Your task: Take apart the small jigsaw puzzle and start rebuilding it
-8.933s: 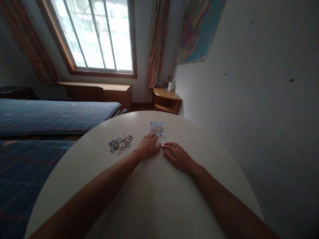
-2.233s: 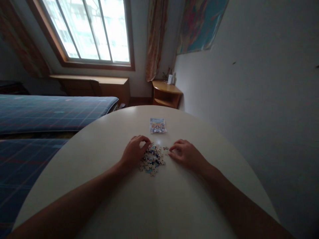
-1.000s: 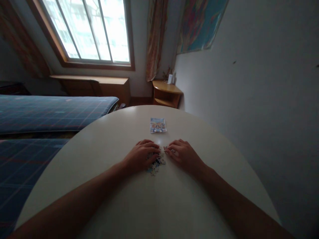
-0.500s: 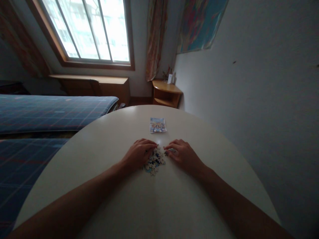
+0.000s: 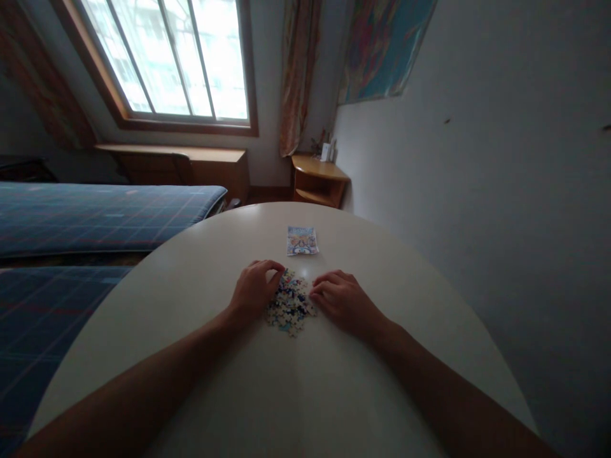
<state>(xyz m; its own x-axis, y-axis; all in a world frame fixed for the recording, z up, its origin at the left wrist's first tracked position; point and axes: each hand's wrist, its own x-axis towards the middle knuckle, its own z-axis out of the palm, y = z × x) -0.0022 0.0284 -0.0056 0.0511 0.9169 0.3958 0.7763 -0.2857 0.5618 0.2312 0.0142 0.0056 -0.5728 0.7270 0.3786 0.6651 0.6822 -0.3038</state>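
Observation:
A loose pile of small jigsaw puzzle pieces [image 5: 289, 306] lies on the white round table [image 5: 305, 388], some showing blue, others pale. At the pile's upper left edge is my left hand [image 5: 255, 286], its thumb and fingertips brought together; whatever is between them is too small to make out. My right hand [image 5: 341, 298] rests against the right side of the pile with its fingers curled together, and its fingertips hide anything they pinch. Beyond the pile lies a small printed picture sheet [image 5: 302, 241] in blue and orange.
To the left of the table stands a bed with a blue plaid mattress [image 5: 105, 216]. A white wall [image 5: 477, 210] runs along the right. A wooden corner shelf [image 5: 319, 166] and a desk [image 5: 214, 154] are at the back, below the window [image 5: 167, 57].
My left hand has drawn back to the left, uncovering more of the pile. My right hand has closed its fingers and shifted slightly left, against the pieces.

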